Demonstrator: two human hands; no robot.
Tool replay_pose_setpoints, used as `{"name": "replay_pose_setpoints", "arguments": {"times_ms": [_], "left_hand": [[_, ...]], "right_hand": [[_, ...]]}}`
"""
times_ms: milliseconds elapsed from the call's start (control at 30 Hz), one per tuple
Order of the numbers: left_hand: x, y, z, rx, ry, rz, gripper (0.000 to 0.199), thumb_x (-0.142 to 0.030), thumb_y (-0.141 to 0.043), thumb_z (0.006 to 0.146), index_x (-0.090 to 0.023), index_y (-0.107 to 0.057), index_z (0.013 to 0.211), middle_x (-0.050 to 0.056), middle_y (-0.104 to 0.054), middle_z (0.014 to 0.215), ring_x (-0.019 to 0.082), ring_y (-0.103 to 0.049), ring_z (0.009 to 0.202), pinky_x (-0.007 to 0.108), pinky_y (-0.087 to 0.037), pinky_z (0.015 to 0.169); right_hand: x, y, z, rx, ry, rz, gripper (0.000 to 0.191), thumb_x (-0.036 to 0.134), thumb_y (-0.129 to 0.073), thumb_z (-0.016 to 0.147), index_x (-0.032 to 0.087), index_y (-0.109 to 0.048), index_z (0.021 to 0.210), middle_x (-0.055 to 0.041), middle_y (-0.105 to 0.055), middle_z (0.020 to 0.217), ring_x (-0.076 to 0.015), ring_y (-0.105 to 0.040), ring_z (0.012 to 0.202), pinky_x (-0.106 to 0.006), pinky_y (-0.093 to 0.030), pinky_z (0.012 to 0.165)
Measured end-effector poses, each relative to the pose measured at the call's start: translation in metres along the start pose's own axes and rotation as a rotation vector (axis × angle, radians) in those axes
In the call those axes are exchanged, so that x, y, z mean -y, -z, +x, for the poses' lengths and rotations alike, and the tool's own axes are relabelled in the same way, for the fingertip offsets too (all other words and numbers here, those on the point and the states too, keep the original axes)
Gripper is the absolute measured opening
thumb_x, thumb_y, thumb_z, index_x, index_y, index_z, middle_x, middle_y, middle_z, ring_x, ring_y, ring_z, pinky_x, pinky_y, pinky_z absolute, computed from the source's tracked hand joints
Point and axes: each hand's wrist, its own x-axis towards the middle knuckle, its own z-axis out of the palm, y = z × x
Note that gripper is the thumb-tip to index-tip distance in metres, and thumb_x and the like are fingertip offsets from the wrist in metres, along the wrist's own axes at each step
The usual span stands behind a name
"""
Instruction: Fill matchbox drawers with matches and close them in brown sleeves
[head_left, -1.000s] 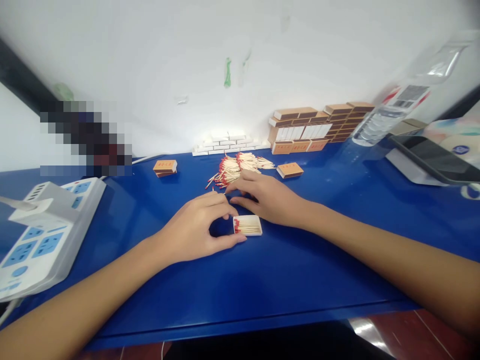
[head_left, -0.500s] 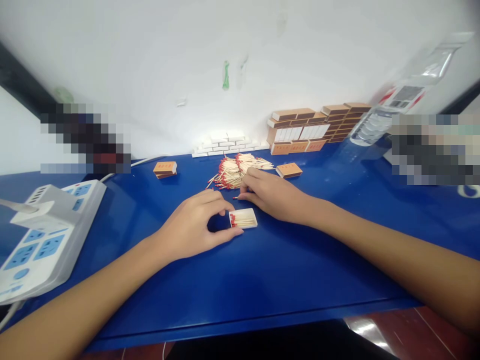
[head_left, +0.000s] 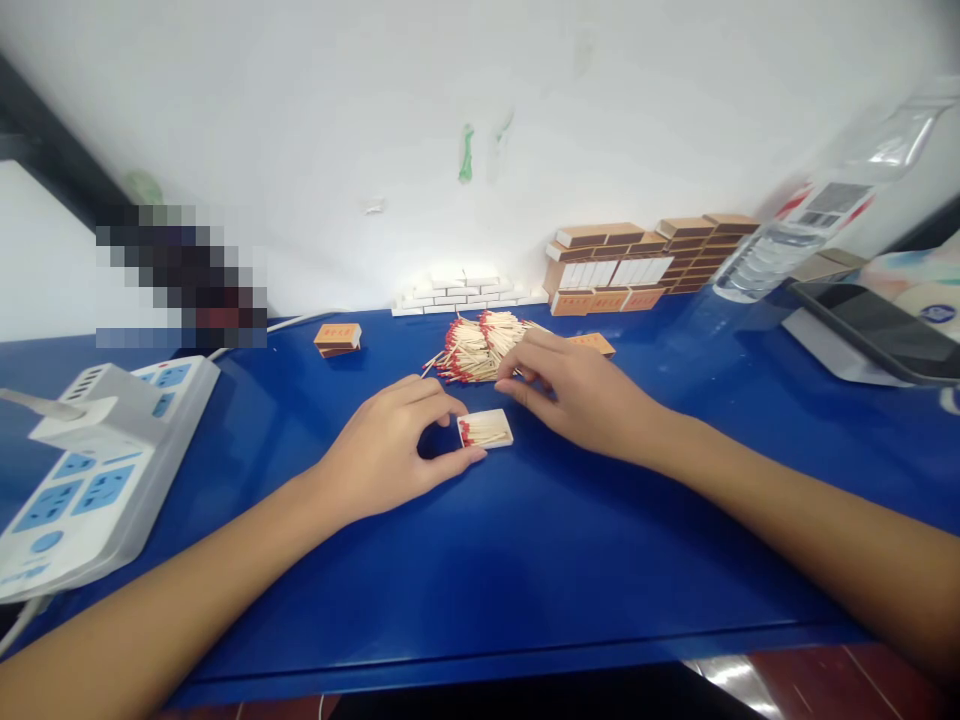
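Observation:
A small white matchbox tray (head_left: 507,431) lies on the blue table, part filled with red-tipped matches (head_left: 486,434). My left hand (head_left: 397,435) steadies its left end between thumb and fingers. Behind the tray is a loose pile of matches (head_left: 480,348), heads mostly toward the left. My right hand (head_left: 574,385) is at the pile's right front edge, fingers curled with a gap between thumb and index finger. I see no match in it. Partly behind that hand sits an orange matchbox (head_left: 592,345).
White trays (head_left: 465,292) and orange-brown matchboxes (head_left: 611,270) are stacked along the wall. Two matchboxes (head_left: 338,338) lie at the left. A power strip (head_left: 112,480) takes up the left side. At the right are a plastic bottle (head_left: 772,250) and a phone (head_left: 862,325).
My right hand has shifted slightly right, and the match that stuck out from its fingers no longer shows there. My left hand still holds the tray. The view has tilted a little.

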Motion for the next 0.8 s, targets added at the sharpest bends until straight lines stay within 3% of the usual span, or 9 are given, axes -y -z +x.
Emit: {"name": "replay_pose_setpoints", "arguments": {"times_ms": [233, 467, 633, 800], "left_hand": [[-0.003, 0.000, -0.001, 0.031, -0.056, -0.037, 0.028, -0.040, -0.078, 0.093, -0.018, -0.073, 0.110, 0.005, -0.068, 0.094, 0.021, -0.064, 0.089, 0.037, -0.052, 0.081], [-0.003, -0.001, -0.001, 0.022, -0.068, -0.033, 0.027, -0.041, -0.077, 0.094, -0.019, -0.073, 0.107, 0.005, -0.068, 0.093, 0.021, -0.063, 0.088, 0.037, -0.052, 0.081], [-0.003, 0.000, 0.000, 0.031, -0.055, -0.042, 0.026, -0.041, -0.077, 0.093, -0.019, -0.073, 0.107, 0.005, -0.068, 0.093, 0.021, -0.063, 0.087, 0.037, -0.052, 0.080], [-0.003, 0.000, 0.000, 0.028, -0.052, -0.037, 0.026, -0.042, -0.077, 0.093, -0.020, -0.073, 0.107, 0.005, -0.069, 0.093, 0.021, -0.064, 0.087, 0.037, -0.052, 0.081]], "right_hand": [[-0.034, 0.001, 0.003, -0.005, -0.054, -0.086, 0.012, 0.030, -0.063, 0.102, 0.020, -0.068, 0.107, -0.0054, -0.060, 0.099, -0.0180, -0.056, 0.079, -0.031, -0.042, 0.071], [-0.024, -0.012, 0.011, 0.021, 0.051, -0.034, 0.012, 0.028, -0.061, 0.103, 0.021, -0.068, 0.108, -0.0084, -0.060, 0.105, -0.0226, -0.058, 0.093, -0.035, -0.046, 0.082], [-0.022, -0.017, 0.014, 0.037, 0.027, -0.015, 0.012, 0.027, -0.059, 0.104, 0.019, -0.064, 0.097, -0.0083, -0.061, 0.101, -0.0219, -0.057, 0.090, -0.034, -0.044, 0.080], [-0.023, -0.017, 0.012, 0.054, 0.007, -0.015, 0.012, 0.030, -0.058, 0.105, 0.019, -0.062, 0.101, -0.0090, -0.062, 0.105, -0.0220, -0.057, 0.090, -0.034, -0.044, 0.080]]}}
